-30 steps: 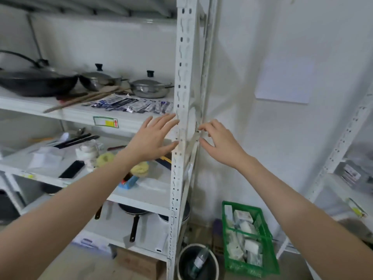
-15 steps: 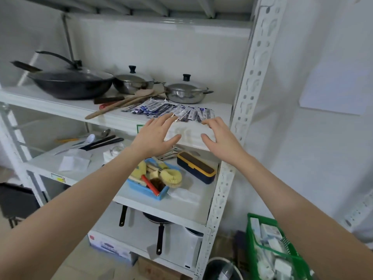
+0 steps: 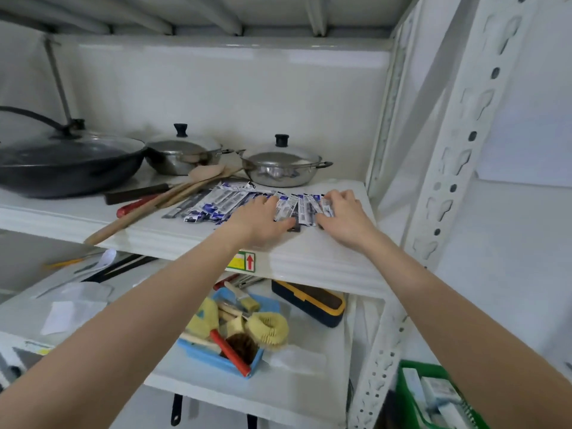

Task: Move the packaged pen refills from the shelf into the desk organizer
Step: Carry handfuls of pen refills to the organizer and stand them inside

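Packaged pen refills point(image 3: 216, 202) fanned on shelf point(image 3: 173, 239); our left hand point(image 3: 258, 219), right hand point(image 3: 343, 216) press them, fingers spread, gripping nothing.

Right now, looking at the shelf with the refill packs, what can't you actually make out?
Head view only:
- Desk organizer: not in frame.
- Print on the pen refill packs: too small and blurred to read.
- Packs at the right end: partly covered by the left hand and right hand, so whether either hand's fingers have closed on a pack is unclear.
- Wok: cut off by the left edge.
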